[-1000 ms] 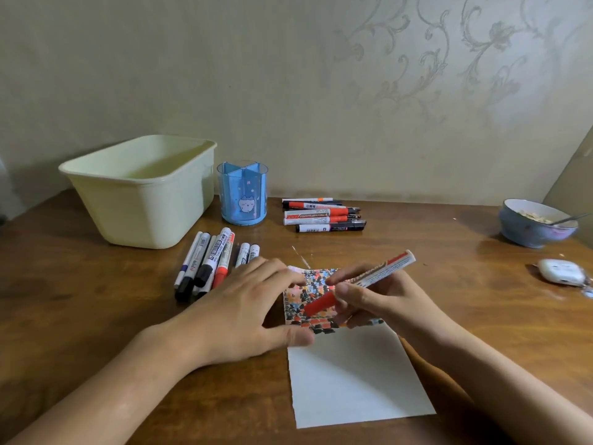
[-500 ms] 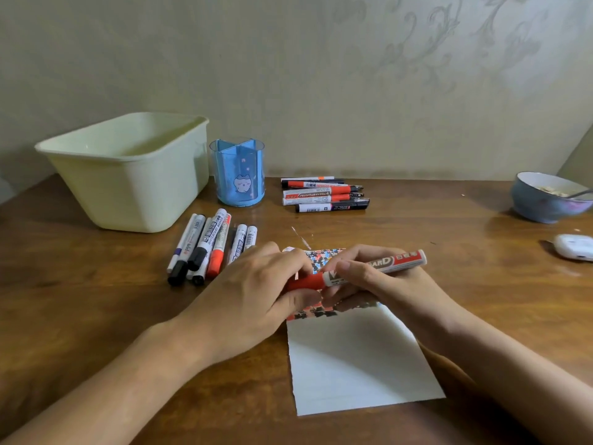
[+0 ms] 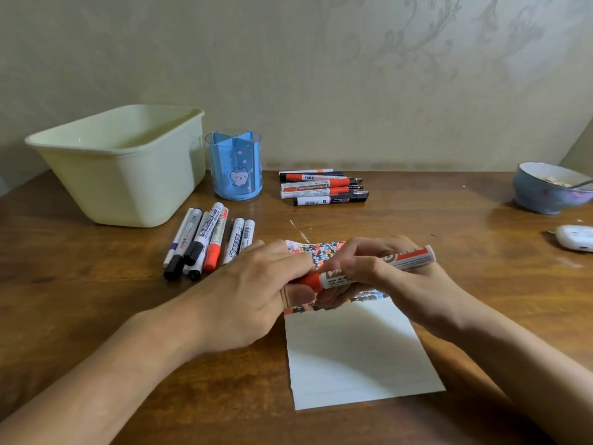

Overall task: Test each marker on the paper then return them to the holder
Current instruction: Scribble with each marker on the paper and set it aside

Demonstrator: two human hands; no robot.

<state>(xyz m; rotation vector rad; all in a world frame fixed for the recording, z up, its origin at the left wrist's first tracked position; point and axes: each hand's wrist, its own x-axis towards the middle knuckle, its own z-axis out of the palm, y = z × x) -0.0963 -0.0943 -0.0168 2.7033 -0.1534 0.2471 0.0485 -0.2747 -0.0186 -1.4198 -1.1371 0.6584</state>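
A red whiteboard marker (image 3: 410, 255) lies level above the paper (image 3: 356, 354), held by both hands. My right hand (image 3: 398, 284) grips its white barrel. My left hand (image 3: 250, 293) holds the red cap end (image 3: 309, 280) between fingers and thumb. The paper's far part is covered with coloured scribbles, mostly hidden under my hands. The blue divided holder (image 3: 234, 165) stands at the back. One group of several markers (image 3: 208, 242) lies left of the paper, another group of several markers (image 3: 324, 187) lies right of the holder.
A pale green plastic tub (image 3: 125, 162) stands at the back left beside the holder. A blue bowl (image 3: 548, 187) with a spoon sits at the far right, with a small white case (image 3: 576, 237) in front of it. A wall runs behind the wooden table (image 3: 96, 316).
The marker went from writing slanted on the paper to lying level. My left hand left the paper and took hold of the red cap end.
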